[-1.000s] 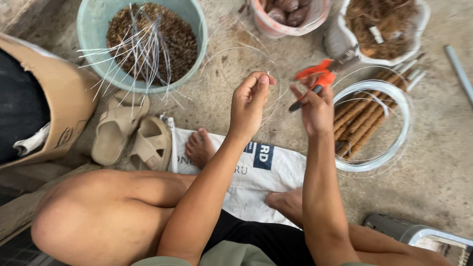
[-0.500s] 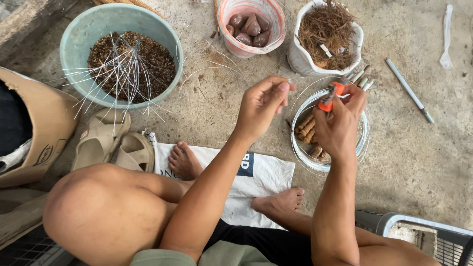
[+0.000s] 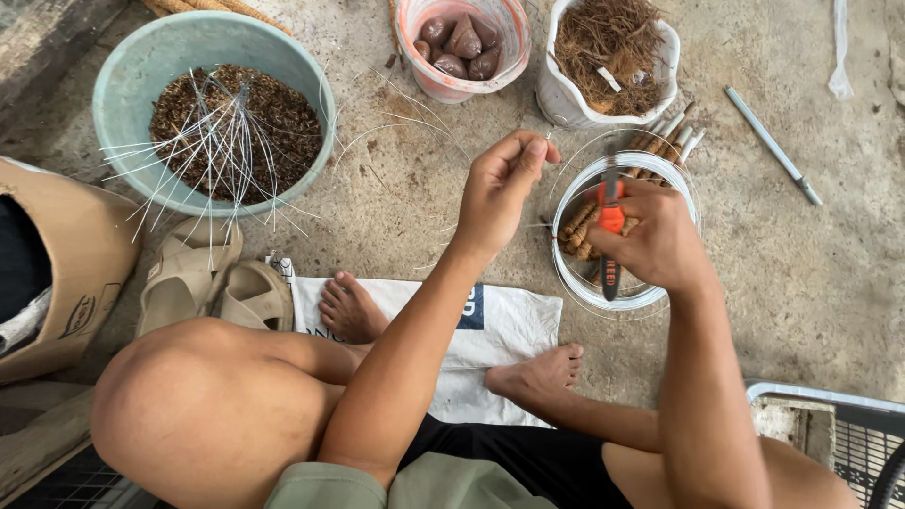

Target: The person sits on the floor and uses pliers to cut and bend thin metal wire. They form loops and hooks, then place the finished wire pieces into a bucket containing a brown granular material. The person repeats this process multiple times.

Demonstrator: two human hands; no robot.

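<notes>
1. My left hand is pinching the end of a thin, pale length of wire between thumb and fingertips, narrow and closed on it, raised above the concrete floor.
2. My right hand is wrapping fully around the orange-handled metal cutters, gripping them firmly; their long axis is running nearly straight away from me, tip pointing toward the top of the view.
3. The pinched wire end is lying up and to the left of the cutters' tip, so my right hand is the nearer one to bring across; the two hands are sitting close but apart.
4. Directly under my right hand, the coil of silver wire is ringing a round tub of brown sticks.
5. Farther left, the green plastic basin is holding cut wire pieces standing in brown husk, well apart from both hands.
</notes>
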